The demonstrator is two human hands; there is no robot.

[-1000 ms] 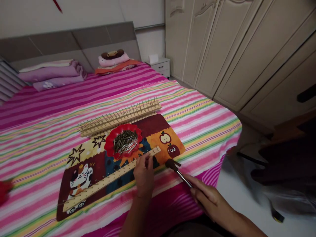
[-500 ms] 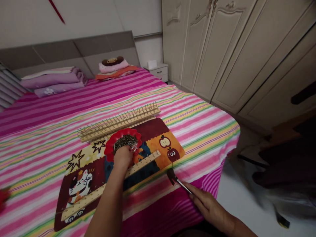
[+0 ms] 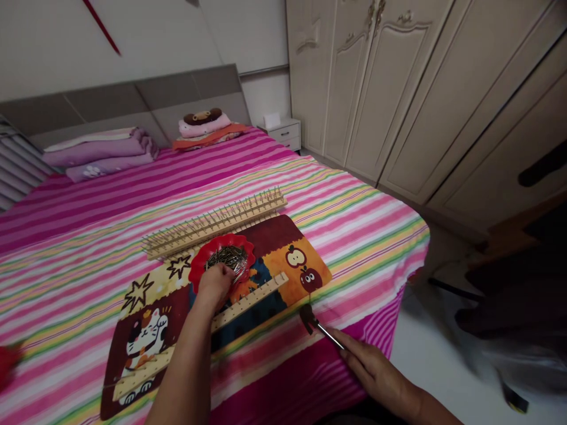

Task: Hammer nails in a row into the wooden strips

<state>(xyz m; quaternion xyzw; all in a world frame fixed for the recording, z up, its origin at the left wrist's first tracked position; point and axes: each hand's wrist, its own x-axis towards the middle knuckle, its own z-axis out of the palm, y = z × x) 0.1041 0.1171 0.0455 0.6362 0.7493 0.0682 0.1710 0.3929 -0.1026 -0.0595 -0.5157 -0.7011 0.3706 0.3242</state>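
A: Your right hand has its grip clamped round the hammer, shaft in the fist. Your left hand is down in the red bowl, but I can't tell if that grip is pinching a nail or just sitting apart among the nails.

B: Same, fingertips are buried. The hammer head's just past the mat on the near side, over the striped cloth; can't tell if it touches. Your front wooden strip slants across the mat, near side of the bowl, its right end just left of the printed apples.

A: Room-wise, you've got open cloth right of the mat, less on the near side before the bed drops off.

B: Counts: one hammer, one bowl, one front strip. Bowl nails are too heaped to count. The nail-studded strips behind overlap, so no sure number.

A: Your left forearm hides part of the front strip. Farther back, two bedding piles; the red thing far left is blurry and cut off.
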